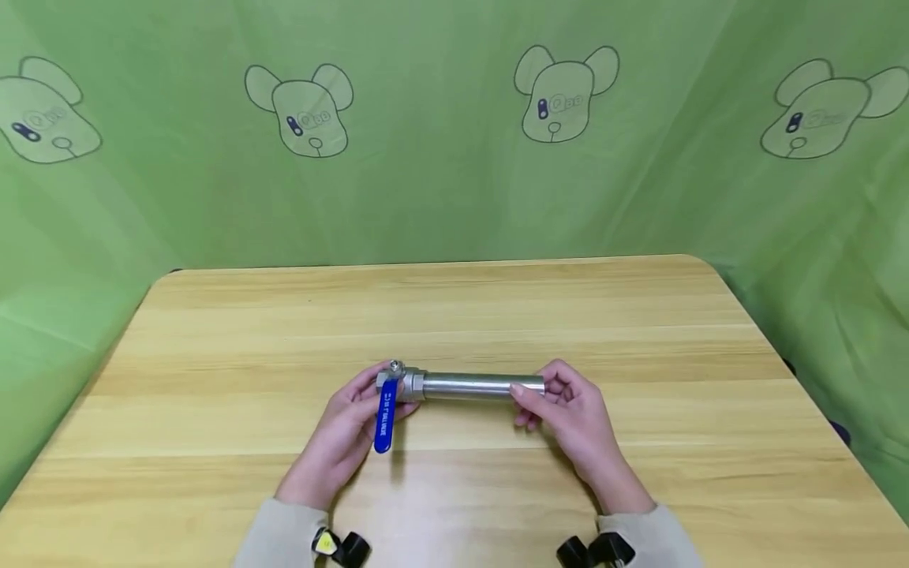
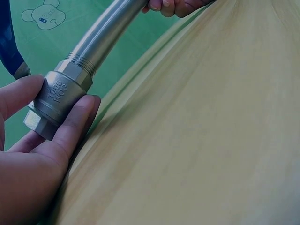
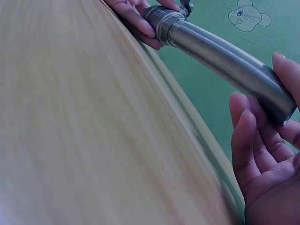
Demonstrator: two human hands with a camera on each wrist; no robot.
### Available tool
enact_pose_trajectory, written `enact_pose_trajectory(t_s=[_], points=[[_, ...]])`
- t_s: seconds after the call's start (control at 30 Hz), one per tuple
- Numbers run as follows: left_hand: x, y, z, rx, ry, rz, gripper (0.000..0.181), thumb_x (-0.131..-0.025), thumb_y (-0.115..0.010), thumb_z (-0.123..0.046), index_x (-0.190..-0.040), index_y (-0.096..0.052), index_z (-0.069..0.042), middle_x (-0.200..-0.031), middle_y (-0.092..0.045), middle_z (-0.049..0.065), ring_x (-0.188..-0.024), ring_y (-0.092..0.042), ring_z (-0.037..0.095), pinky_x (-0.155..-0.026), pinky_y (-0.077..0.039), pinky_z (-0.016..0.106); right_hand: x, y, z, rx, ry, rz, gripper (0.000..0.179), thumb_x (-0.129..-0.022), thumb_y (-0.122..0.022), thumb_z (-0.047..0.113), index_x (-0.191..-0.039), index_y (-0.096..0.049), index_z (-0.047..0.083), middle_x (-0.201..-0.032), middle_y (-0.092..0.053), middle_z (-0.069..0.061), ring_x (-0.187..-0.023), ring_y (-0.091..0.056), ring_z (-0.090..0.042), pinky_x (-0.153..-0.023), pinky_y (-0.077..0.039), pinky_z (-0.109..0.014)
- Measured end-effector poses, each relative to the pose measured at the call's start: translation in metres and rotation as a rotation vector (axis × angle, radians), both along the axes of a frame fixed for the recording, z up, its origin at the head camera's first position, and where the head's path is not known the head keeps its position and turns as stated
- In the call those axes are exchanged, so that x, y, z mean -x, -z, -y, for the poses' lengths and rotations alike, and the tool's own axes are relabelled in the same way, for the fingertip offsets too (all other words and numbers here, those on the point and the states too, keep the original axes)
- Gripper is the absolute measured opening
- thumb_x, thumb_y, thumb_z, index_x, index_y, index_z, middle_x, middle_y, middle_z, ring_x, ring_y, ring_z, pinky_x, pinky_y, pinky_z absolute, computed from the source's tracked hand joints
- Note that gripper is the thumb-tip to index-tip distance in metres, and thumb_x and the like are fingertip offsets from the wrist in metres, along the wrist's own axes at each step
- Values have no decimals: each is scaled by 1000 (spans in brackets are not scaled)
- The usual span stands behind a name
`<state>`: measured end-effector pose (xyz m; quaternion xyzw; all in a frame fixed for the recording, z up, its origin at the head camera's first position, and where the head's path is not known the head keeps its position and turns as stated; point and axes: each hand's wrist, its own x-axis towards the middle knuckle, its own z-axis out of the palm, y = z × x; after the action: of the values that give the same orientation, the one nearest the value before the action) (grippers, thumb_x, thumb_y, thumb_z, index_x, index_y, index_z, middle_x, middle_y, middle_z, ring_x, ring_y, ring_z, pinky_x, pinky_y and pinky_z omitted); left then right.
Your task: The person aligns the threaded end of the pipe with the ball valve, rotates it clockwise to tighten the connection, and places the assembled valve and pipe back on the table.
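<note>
A metal ball valve (image 1: 412,385) with a blue lever handle (image 1: 386,418) is joined to a straight silver metal pipe (image 1: 469,385), held level above the table. My left hand (image 1: 341,434) grips the valve body, thumb on one side and fingers on the other. In the left wrist view, raised lettering shows on the valve (image 2: 58,93), and a few threads are visible where the pipe (image 2: 105,37) enters it. At the pipe's free right end, my right hand (image 1: 577,414) holds it between thumb and fingers. The right wrist view shows the pipe's open end (image 3: 289,116) by the palm.
Under both hands lies a light wood-grain table (image 1: 454,315) with rounded far corners. A green cloth backdrop (image 1: 440,189) with printed bear heads hangs behind and along the sides. Small black devices (image 1: 351,548) are strapped at both wrists over pale sleeves (image 1: 280,536).
</note>
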<state>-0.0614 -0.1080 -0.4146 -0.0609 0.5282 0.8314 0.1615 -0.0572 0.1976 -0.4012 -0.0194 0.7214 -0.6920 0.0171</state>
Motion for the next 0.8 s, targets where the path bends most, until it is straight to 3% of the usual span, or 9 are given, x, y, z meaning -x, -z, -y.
enact_pose_trajectory(t_s=[0.53,0.8], points=[[-3,-4,-2,16,5,30,61,-104,-57,3,-161,-38,0,-147,-63,16,-120,-74,18,-113,-61,40,-4,-2,-2,38,15,36,19,-94,-81,4,-100,-63,6,-81,-77,-2,-62,-72,-13,-56,-65,-26],[-6,-6,-3,20,-3,24,63,-102,-57,5,-162,-36,2,-140,-68,12,-116,-75,17,-112,-61,39,-4,-5,-3,53,20,39,20,-93,-82,4,-102,-64,4,-82,-76,1,-62,-71,-12,-57,-65,-26]])
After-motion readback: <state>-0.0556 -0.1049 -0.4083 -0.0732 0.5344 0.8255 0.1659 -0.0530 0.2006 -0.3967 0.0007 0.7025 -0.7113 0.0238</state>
